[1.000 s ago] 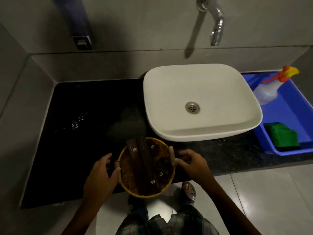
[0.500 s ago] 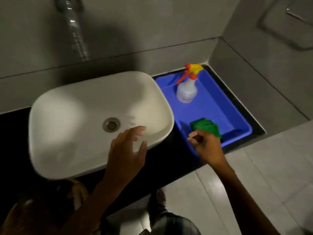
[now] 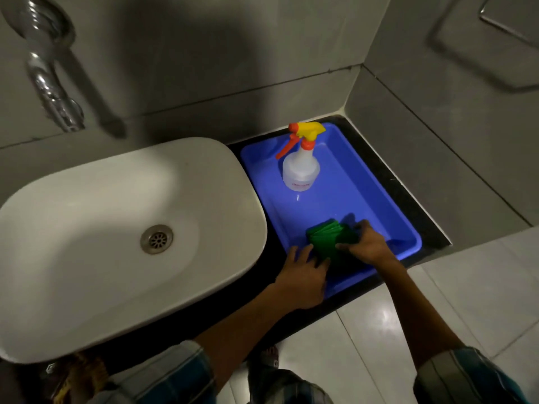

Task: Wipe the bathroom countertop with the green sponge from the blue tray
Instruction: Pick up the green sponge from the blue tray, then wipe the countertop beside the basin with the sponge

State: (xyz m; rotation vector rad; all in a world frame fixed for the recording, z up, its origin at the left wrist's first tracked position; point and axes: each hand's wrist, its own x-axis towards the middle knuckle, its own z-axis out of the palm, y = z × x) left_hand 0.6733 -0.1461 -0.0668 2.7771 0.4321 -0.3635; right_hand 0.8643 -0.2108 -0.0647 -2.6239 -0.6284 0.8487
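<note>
Both hands are down in the blue tray (image 3: 361, 182) right now, at its near end. The right hand (image 3: 368, 243) has its fingers curled over the right side of the green sponge (image 3: 326, 233), so I'd call that closed on it. The left hand (image 3: 304, 272) is pressed against the sponge's near-left edge with fingers spread, touching it but not really wrapped around, more like steadying. The sponge itself looks like a stack of thin green pads, not one block, and it sits near the tray's front-left corner.

Stuff that could go sideways, just my read:

- If it really is a stack, a one-sided pinch might lift only the top layers and leave the rest behind, or the pile fans out and drops back in.
- The tray sits at the right end of the desk (image 3: 408, 193), close to its front edge. Dragging the sponge toward the near wall instead of lifting it could shove the tray off the edge.
- The spray bottle (image 3: 300, 170) stands upright at the tray's far end, well apart from the hands, but a jolt to the tray could tip it.
- The sink (image 3: 116, 228) overhangs just beside the tray's left wall, so swinging the sponge out leftward could clip its rim.

It's dim in there, so I can't tell whether the sponge is wet.
</note>
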